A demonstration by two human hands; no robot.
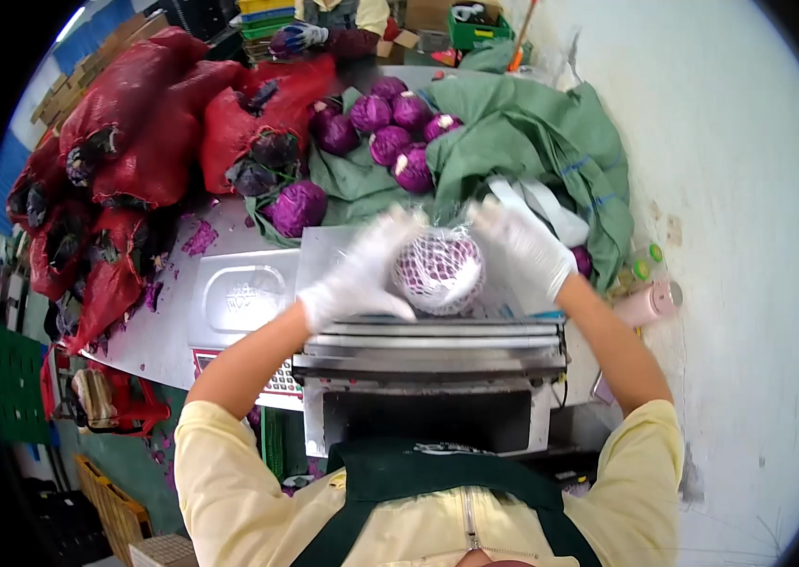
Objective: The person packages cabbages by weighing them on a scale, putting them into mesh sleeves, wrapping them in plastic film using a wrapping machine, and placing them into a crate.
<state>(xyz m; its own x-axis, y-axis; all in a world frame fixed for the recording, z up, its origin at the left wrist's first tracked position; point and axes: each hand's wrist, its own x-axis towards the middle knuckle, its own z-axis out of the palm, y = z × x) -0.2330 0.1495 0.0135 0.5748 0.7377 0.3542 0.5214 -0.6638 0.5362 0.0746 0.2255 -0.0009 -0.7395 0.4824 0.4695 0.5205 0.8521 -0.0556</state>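
We see one purple cabbage (437, 272) in a white foam net, above the flat plate of the metal machine (428, 357), just beyond its long front bars; whether it rests there or is a little lifted, we cannot tell. Clear film (446, 215) covers its top. The left hand (357, 269), in a white glove, is at the cabbage's left side, with the thumb well apart from the other fingers. The right hand (524, 246), gloved also, is at the upper right, its fingers bent inward to the film. Both hands are blurred, so we cannot tell if the fingers grip the film or only touch it.

To the left of the machine, a scale (241, 298) stands on the bench (158, 345). Farther left and beyond the machine we find red net sacks (149, 132). Beyond the machine, loose purple cabbages (390, 145) lie on a green cloth (494, 123). To the machine's right is a pink bottle (648, 304). Far beyond it, we notice another person (371, 14).
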